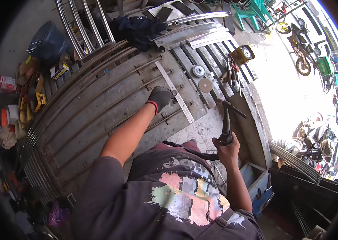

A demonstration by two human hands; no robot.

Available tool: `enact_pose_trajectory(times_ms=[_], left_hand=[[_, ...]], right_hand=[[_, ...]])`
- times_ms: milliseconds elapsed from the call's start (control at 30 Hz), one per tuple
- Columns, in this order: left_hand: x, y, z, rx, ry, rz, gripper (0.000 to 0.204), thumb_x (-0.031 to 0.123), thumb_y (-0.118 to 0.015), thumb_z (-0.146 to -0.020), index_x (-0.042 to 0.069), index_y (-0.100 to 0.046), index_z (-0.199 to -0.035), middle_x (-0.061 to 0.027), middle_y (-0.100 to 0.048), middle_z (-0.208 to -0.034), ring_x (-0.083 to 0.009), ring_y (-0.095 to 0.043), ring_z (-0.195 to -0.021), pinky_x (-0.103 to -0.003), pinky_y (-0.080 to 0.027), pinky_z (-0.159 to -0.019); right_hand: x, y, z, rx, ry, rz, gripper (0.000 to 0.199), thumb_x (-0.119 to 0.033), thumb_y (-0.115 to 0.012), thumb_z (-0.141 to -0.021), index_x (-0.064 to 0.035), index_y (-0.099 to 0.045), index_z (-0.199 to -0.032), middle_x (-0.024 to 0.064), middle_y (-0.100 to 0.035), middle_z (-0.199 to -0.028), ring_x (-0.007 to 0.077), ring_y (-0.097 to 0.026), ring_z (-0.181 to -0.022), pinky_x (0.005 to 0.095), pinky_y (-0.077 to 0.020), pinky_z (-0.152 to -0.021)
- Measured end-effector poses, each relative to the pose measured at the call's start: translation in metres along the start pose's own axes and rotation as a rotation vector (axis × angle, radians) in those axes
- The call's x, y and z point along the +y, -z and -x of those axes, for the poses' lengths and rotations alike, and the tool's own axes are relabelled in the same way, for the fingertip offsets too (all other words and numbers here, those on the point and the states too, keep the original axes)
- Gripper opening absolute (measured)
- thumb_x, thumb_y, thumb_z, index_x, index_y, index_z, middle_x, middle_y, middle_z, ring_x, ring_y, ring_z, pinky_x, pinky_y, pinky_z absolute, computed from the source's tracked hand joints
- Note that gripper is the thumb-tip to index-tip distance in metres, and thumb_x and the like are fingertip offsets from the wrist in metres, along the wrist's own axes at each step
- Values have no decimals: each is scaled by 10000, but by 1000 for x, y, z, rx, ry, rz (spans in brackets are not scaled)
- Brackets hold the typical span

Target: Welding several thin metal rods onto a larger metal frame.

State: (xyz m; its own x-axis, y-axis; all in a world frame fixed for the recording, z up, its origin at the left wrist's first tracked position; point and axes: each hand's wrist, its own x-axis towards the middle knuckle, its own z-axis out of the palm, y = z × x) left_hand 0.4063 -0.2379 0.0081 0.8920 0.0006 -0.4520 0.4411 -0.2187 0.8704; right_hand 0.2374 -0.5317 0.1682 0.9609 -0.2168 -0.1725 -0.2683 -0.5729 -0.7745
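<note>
From the head view, the only one here, I'm looking down past the wearer's shirt onto a broad metal worktable [97, 138]. Slender metal bars [168, 117] run along it, and a flat pale strip [181, 105] lies slantwise near their right ends — placed there, I'd judge, to line them up or cross them.

The left hand [159, 98], in a dark glove with a red cuff, reaches to the middle of that strip. Its fingers are curled inward, perhaps to steady something; whether they grip the strip, a small piece or nothing, I cannot tell.

The bare right hand [228, 149] is closed around the lower handle of a hammer-like tool [226, 120], head uppermost, off the table's near right corner — held low, presumably for leverage and clear of the strip.

Beyond, a tan disc [205, 85] and a silvery wheel [198, 71] lie on the slatted stand [213, 60], likely kept within reach, with pliers-like tools [232, 72] beside them.
</note>
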Motion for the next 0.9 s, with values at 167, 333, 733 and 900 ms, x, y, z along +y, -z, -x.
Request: enact_pose_trajectory(times_ms=[167,333,733,900], left_hand=[[42,1,5,1,102,23,267,285,-795,-925,24,-784,-867,-71,-708,-717,-153,-564,-592,-370,-472,-603],[8,-20,-12,118,11,-329,351,349,-807,-897,0,-779,-924,-145,-746,-836,-230,-663,-764,-398,-526,-743],[24,0,-32,179,390,-73,375,405,-762,-938,46,-790,-832,-64,-581,-574,-182,-499,-468,-375,-423,-503],[22,-9,-44,288,310,-300,424,435,-705,-953,53,-762,-778,-141,-759,-793,-252,-709,-770,-416,-536,-763]], right_hand=[[8,14,-47,-87,-21,-13,352,-66,-876,-817,-90,-527,-852,-64,-510,-741,56,-455,-673,265,-395,-602],[17,28,-98,-164,72,6,355,-65,-874,-818,-92,-522,-850,-64,-499,-730,58,-443,-659,268,-389,-592],[25,45,-187,-376,192,57,360,-190,-858,-798,10,-605,-958,93,-618,-752,185,-569,-691,383,-501,-680],[20,33,-202,-421,175,102,322,-153,-874,-805,-17,-622,-952,19,-609,-773,125,-538,-702,325,-480,-663]])
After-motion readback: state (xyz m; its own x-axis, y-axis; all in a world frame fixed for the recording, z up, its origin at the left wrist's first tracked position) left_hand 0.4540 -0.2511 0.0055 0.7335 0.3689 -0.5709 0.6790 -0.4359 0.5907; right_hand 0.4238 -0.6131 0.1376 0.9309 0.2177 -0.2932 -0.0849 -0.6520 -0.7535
